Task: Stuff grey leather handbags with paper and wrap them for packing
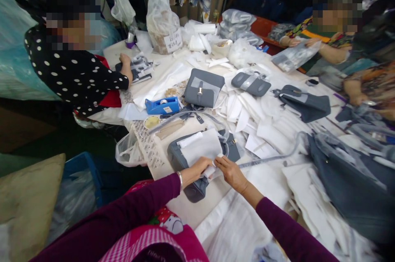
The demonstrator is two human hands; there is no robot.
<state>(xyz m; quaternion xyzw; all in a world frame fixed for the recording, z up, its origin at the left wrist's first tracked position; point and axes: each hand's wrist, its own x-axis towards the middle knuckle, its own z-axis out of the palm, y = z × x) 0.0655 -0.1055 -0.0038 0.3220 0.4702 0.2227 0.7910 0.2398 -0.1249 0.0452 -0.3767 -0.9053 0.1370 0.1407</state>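
Observation:
A dark grey handbag (175, 151) lies on the table in front of me, with a white sheet (205, 144) over its upper side. My left hand (197, 169) is at the bag's near right edge, its fingers closed on a small piece of white wrapping (210, 170). From the right, my right hand (230, 173) pinches the same wrapping, fingertips close to those of the left. What the wrapping goes around is hidden by my fingers. A plastic-covered strap (271, 158) runs off to the right of the bag.
Beyond the bag are a blue tape dispenser (162, 105), a grey flap bag (204, 88) and another grey bag (251, 83). White packing strips (247, 110) cover the table's middle. Larger grey bags (348, 179) lie at right. Co-workers sit at left and right.

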